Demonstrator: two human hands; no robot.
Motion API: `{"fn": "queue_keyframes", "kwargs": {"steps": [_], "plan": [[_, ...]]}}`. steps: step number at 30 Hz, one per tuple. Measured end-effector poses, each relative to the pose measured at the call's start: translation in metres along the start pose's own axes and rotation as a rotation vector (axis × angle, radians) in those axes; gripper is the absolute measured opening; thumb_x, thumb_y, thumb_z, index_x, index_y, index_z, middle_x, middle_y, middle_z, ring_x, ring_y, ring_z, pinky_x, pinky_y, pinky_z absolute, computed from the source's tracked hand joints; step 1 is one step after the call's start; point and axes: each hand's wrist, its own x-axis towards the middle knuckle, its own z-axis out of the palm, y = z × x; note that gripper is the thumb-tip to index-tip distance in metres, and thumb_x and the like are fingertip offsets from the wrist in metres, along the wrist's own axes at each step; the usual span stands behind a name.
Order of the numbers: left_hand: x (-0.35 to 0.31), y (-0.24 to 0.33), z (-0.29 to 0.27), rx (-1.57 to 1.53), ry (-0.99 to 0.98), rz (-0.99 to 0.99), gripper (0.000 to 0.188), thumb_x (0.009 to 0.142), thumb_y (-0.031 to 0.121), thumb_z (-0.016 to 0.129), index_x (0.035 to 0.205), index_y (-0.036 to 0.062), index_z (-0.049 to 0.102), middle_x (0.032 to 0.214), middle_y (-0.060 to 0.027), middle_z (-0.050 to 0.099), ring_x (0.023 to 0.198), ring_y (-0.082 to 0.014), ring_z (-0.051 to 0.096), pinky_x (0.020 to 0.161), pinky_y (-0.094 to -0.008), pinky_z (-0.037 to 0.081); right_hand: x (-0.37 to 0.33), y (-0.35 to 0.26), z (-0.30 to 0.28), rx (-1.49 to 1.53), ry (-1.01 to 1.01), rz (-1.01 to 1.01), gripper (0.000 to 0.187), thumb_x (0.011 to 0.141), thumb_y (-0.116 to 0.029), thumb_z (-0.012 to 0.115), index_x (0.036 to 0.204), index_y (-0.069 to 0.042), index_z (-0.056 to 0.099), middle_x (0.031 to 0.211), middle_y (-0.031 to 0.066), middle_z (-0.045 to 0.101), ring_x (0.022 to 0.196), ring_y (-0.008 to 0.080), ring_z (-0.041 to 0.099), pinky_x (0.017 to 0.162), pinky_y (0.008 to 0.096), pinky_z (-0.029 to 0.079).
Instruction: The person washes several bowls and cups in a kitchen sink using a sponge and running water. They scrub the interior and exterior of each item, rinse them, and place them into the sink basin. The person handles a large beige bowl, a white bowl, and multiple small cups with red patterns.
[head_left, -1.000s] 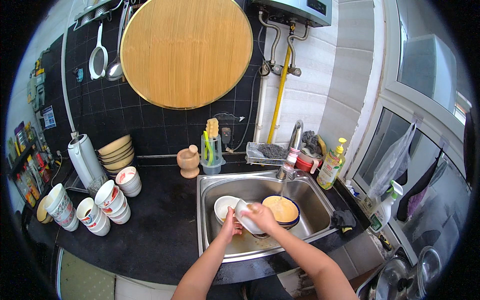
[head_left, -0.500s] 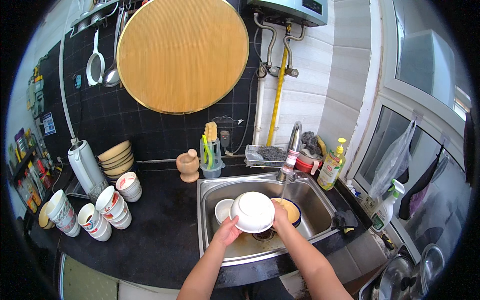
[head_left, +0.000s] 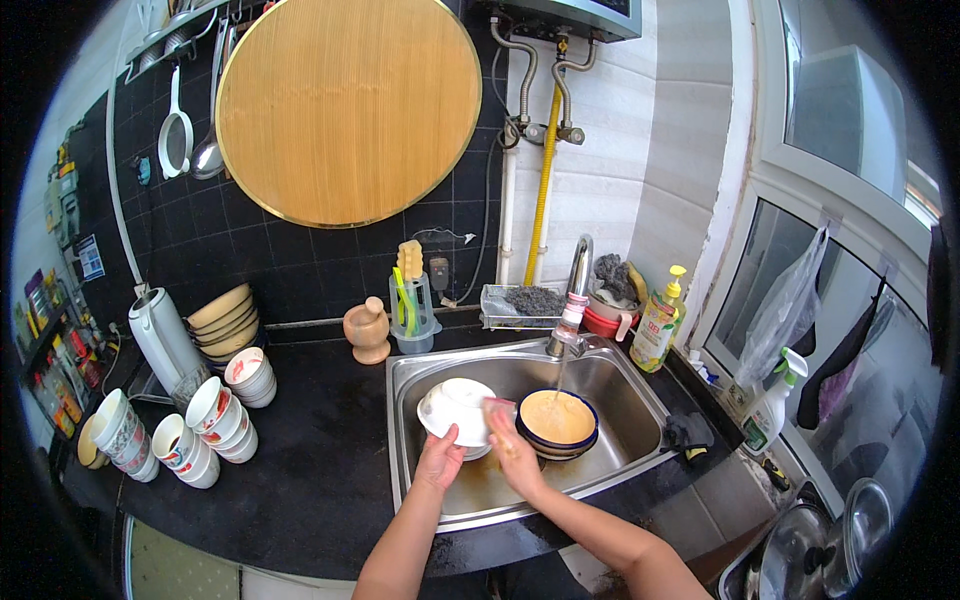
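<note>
A white bowl (head_left: 458, 408), turned bottom up and tilted, hangs over the left part of the metal sink (head_left: 640, 425). My left hand (head_left: 440, 458) grips its near rim. My right hand (head_left: 514, 455) is at the bowl's right side, its fingers smeared by motion. Something pinkish shows at those fingertips, too blurred to name. Under the held bowl, part of another pale bowl shows; the rest is hidden. To the right, stacked cream bowls with dark blue rims (head_left: 557, 418) sit in the sink, and water from the tap (head_left: 580, 275) runs into the top one.
Stacked white bowls (head_left: 210, 410) and cream bowls (head_left: 222, 320) stand left on the black counter, near a kettle (head_left: 165, 335). Behind the sink are a mortar and pestle (head_left: 367, 332), a utensil holder (head_left: 412, 318), a scourer tray (head_left: 522, 306) and a yellow pump bottle (head_left: 658, 325).
The white bowl has moved left with my left hand. My right hand has come out from behind its right side to the near right, uncovering the blue-rimmed bowls. The view has shifted slightly.
</note>
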Motion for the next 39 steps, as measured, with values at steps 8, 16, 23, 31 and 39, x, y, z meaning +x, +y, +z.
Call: {"fn": "queue_keyframes", "kwargs": {"steps": [8,16,23,31,39], "plan": [[-0.01,-0.009,0.012,0.261,0.039,-0.143,0.039,0.078,0.0,0.057,0.115,0.0083,0.05,0.112,-0.004,0.054,0.099,-0.0169,0.055,0.086,-0.0309,0.044,0.026,-0.048,0.006,-0.588,-0.312,-0.46,0.028,0.087,-0.022,0.046,0.11,-0.014,0.058,0.126,0.0087,0.046,0.125,0.0287,0.031,0.101,0.045,0.024],[-0.015,-0.012,0.015,0.459,-0.233,-0.372,0.04,0.074,-0.003,0.062,0.112,0.0045,0.052,0.108,-0.0059,0.059,0.098,-0.0166,0.056,0.089,-0.0333,0.043,0.1,0.026,-0.038,-0.205,-0.337,0.18,0.039,0.091,-0.028,0.03,0.111,-0.01,0.058,0.102,0.0095,0.062,0.093,0.0265,0.057,0.086,0.0328,0.042],[-0.016,-0.016,0.01,0.49,-0.19,-0.302,0.04,0.073,-0.001,0.064,0.11,0.0076,0.054,0.105,-0.0019,0.059,0.097,-0.0136,0.055,0.087,-0.0296,0.042,0.055,-0.034,-0.039,-0.372,-0.28,-0.375,0.025,0.087,-0.021,0.043,0.095,-0.005,0.06,0.106,0.0114,0.055,0.106,0.0262,0.048,0.091,0.0376,0.036],[-0.015,-0.011,0.006,0.579,-0.2,-0.356,0.037,0.072,-0.001,0.065,0.107,0.004,0.055,0.103,-0.0031,0.06,0.094,-0.014,0.057,0.086,-0.0296,0.044,0.069,-0.027,-0.026,-0.422,-0.277,-0.361,0.029,0.087,-0.024,0.039,0.093,-0.004,0.06,0.104,0.0108,0.057,0.103,0.0288,0.049,0.09,0.038,0.037],[-0.018,-0.005,0.016,0.494,-0.187,-0.363,0.04,0.072,0.0,0.065,0.11,0.0038,0.053,0.105,-0.0045,0.06,0.097,-0.0153,0.056,0.086,-0.0302,0.044,0.069,0.106,-0.045,0.103,-0.025,0.38,0.039,0.092,-0.029,0.035,0.102,0.0,0.057,0.098,0.0125,0.06,0.092,0.0198,0.054,0.083,0.0303,0.041]]}}
